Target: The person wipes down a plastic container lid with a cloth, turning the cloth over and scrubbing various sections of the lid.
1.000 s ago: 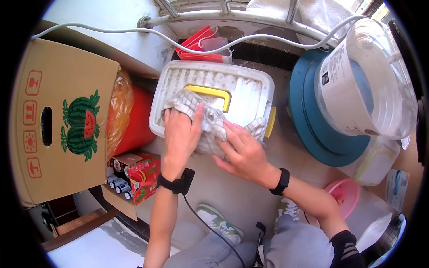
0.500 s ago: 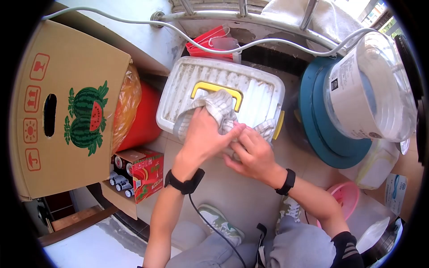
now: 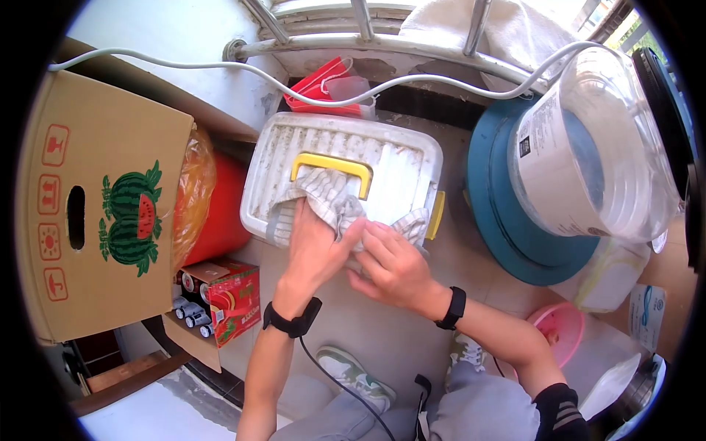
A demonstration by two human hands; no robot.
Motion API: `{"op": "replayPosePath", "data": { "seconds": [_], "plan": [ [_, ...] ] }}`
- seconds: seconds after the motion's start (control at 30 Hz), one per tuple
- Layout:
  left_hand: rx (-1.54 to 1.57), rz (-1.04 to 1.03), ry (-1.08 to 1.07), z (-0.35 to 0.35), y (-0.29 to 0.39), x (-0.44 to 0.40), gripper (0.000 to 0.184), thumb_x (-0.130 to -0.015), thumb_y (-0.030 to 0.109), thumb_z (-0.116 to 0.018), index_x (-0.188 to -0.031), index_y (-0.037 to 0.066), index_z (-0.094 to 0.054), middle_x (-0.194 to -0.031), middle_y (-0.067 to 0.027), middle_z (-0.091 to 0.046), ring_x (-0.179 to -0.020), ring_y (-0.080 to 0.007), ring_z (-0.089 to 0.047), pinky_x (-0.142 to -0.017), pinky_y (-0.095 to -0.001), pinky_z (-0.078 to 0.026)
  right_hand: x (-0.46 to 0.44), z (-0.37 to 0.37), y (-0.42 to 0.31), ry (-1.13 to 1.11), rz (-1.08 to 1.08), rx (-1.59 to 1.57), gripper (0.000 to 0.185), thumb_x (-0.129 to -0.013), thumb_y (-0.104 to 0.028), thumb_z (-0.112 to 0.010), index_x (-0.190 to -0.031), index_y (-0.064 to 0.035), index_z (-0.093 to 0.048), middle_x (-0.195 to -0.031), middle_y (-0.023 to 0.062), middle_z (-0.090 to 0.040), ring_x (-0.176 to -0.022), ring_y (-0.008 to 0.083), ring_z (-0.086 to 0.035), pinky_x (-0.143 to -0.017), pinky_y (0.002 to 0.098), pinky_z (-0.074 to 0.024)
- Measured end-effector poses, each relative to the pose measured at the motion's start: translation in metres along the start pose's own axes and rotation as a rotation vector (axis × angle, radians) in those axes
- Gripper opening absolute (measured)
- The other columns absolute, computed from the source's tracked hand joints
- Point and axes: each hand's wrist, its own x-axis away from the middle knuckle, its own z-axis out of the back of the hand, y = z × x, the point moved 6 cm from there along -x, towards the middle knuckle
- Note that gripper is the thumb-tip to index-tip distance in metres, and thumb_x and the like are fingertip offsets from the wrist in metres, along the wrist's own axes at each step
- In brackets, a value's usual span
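Both hands have drawn together since a second ago: the left hand's [image 3: 316, 246] thumb meets the right hand's [image 3: 401, 268] fingers above the cloth [image 3: 323, 191], where a gap showed, and the whole view has shifted too.

Largest in sight is the carton [image 3: 95, 147] on the left, printed with watermelons. Next comes the white bin [image 3: 404, 154] in the centre, on the floor [image 3: 456, 268], its ridged top spotted with grime. On the right, the clear tub [image 3: 544, 169] overlaps the teal lid [image 3: 485, 176]. A red bucket [image 3: 228, 213] stands between carton and bin; the can pack [image 3: 239, 294] is nearer, and the pink bowl [image 3: 573, 338] is at the near right. Smaller are the cloth, checked and bunched on the near side of the bin's top, the yellow handle [image 3: 331, 163] just beyond it, and the latch [image 3: 436, 215] at the bin's right end.

The cloth's far fold reaches the handle, so a push away might snag it; its right end, just beside the latch, might catch as well. Neither hand visibly braces the bin's sides, so a hard sideways press might slide it.

The cloth lies around the left fingers, which vanish into its fold; whether they are clenched I cannot tell. The right fingers bend against its near edge, tips partly hidden, so I cannot confirm a grasp there either.
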Motion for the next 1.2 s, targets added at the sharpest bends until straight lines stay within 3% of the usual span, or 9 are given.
{"op": "replayPosePath", "data": {
  "seconds": [0.3, 0.4, 0.5, 0.63, 0.73, 0.87, 0.97, 1.07, 1.2],
  "plan": [
    [-0.030, -0.070, 0.017, -0.001, 0.001, 0.015, 0.075, -0.095, 0.062, -0.051, -0.136, -0.001, -0.056, -0.140, -0.0255, -0.052, -0.134, -0.0452, -0.041, -0.117, -0.0547, -0.023, 0.001, 0.002, 0.002, 0.031, -0.013, -0.047, 0.031, -0.075, -0.017, -0.076, -0.095, 0.0043, -0.065, -0.125, 0.0220, -0.061, -0.125, 0.0344, -0.058, -0.106, 0.0446, -0.0485],
    [-0.033, -0.074, 0.024, -0.001, 0.000, 0.016, 0.078, -0.096, 0.064, -0.048, -0.138, -0.001, -0.054, -0.141, -0.0248, -0.052, -0.135, -0.0451, -0.041, -0.118, -0.0548, -0.022, 0.001, 0.007, 0.005, 0.049, -0.059, -0.139, 0.032, -0.078, -0.012, -0.074, -0.104, 0.0062, -0.066, -0.125, 0.0227, -0.060, -0.121, 0.0365, -0.059, -0.103, 0.0434, -0.0489],
    [-0.067, -0.076, 0.039, -0.002, -0.003, 0.015, 0.079, -0.096, 0.065, -0.046, -0.141, -0.001, -0.051, -0.143, -0.0239, -0.051, -0.137, -0.0454, -0.040, -0.119, -0.0546, -0.021, 0.000, 0.014, 0.018, 0.094, -0.392, -0.373, 0.039, -0.084, -0.007, -0.068, -0.120, 0.0072, -0.063, -0.127, 0.0252, -0.055, -0.116, 0.0412, -0.058, -0.100, 0.0440, -0.0481],
    [-0.059, -0.076, 0.051, -0.004, -0.002, 0.017, 0.081, -0.096, 0.065, -0.045, -0.144, 0.000, -0.050, -0.146, -0.0231, -0.050, -0.138, -0.0457, -0.040, -0.120, -0.0547, -0.020, -0.030, 0.023, 0.032, 0.068, -0.541, -0.350, 0.050, -0.089, -0.003, -0.060, -0.138, 0.0074, -0.051, -0.136, 0.0304, -0.044, -0.116, 0.0470, -0.054, -0.098, 0.0481, -0.0465],
    [-0.050, -0.090, 0.050, -0.003, -0.001, 0.014, 0.077, -0.099, 0.062, -0.042, -0.143, 0.000, -0.050, -0.145, -0.0231, -0.051, -0.138, -0.0464, -0.040, -0.119, -0.0549, -0.022, -0.045, 0.008, 0.042, 0.037, -0.548, -0.308, 0.050, -0.089, -0.003, -0.059, -0.137, 0.0083, -0.051, -0.137, 0.0322, -0.042, -0.118, 0.0480, -0.053, -0.097, 0.0488, -0.0464],
    [0.114, 0.031, 0.111, 0.005, -0.004, 0.018, 0.062, -0.105, 0.047, -0.037, -0.138, -0.001, -0.056, -0.140, -0.0258, -0.054, -0.134, -0.0475, -0.044, -0.114, -0.0526, -0.030, -0.057, 0.007, 0.051, 0.086, -0.581, -0.441, 0.038, -0.085, -0.002, -0.060, -0.122, 0.0051, -0.060, -0.119, 0.0256, -0.055, -0.104, 0.0454, -0.058, -0.090, 0.0480, -0.0487],
    [0.350, 0.129, 0.223, 0.000, -0.030, 0.035, 0.053, -0.107, 0.035, -0.034, -0.130, -0.005, -0.061, -0.133, -0.0274, -0.059, -0.126, -0.0433, -0.055, -0.107, -0.0473, -0.040, -0.052, 0.007, 0.050, 0.025, -0.577, -0.540, 0.035, -0.082, -0.001, -0.062, -0.117, 0.0019, -0.062, -0.108, 0.0221, -0.058, -0.098, 0.0432, -0.060, -0.086, 0.0472, -0.0495],
    [0.577, 0.230, 0.482, 0.001, -0.041, 0.064, 0.055, -0.107, 0.033, -0.037, -0.127, -0.014, -0.057, -0.124, -0.0202, -0.066, -0.115, -0.0255, -0.062, -0.101, -0.0351, -0.044, -0.044, 0.007, 0.043, -0.010, -0.478, -0.508, 0.037, -0.080, -0.001, -0.065, -0.117, -0.0005, -0.064, -0.112, 0.0221, -0.059, -0.101, 0.0415, -0.060, -0.088, 0.0454, -0.0504],
    [0.817, 0.269, 0.796, -0.001, -0.043, 0.088, 0.060, -0.105, 0.038, -0.038, -0.124, -0.014, -0.058, -0.126, -0.0217, -0.064, -0.117, -0.0281, -0.063, -0.102, -0.0378, -0.045, -0.037, 0.006, 0.036, 0.019, -0.375, -0.344, 0.039, -0.078, 0.000, -0.067, -0.118, -0.0015, -0.064, -0.117, 0.0218, -0.059, -0.106, 0.0401, -0.061, -0.093, 0.0454, -0.0504]
  ]
}}
